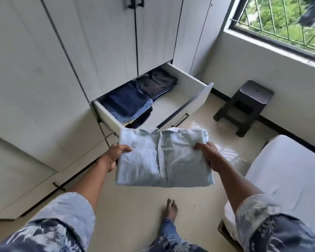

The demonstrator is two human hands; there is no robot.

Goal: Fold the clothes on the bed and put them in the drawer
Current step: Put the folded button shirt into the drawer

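Note:
A folded light-blue button shirt (162, 159) hangs in the air in front of me, collar pointing away. My left hand (115, 155) grips its left edge, thumb on top. My right hand (210, 155) grips its right edge the same way. Beyond the shirt, the wardrobe drawer (195, 99) stands pulled out. Folded dark-blue and grey clothes (135, 99) fill its left and back part; its right front part shows bare white bottom. The bed (284, 171) with a white sheet lies at my right, with no clothes on the part I see.
Tall white wardrobe doors (80, 51) rise above and left of the drawer. A dark plastic stool (244, 106) stands by the wall under the window (280, 20). My bare foot (169, 210) is on the cream tiled floor between wardrobe and bed.

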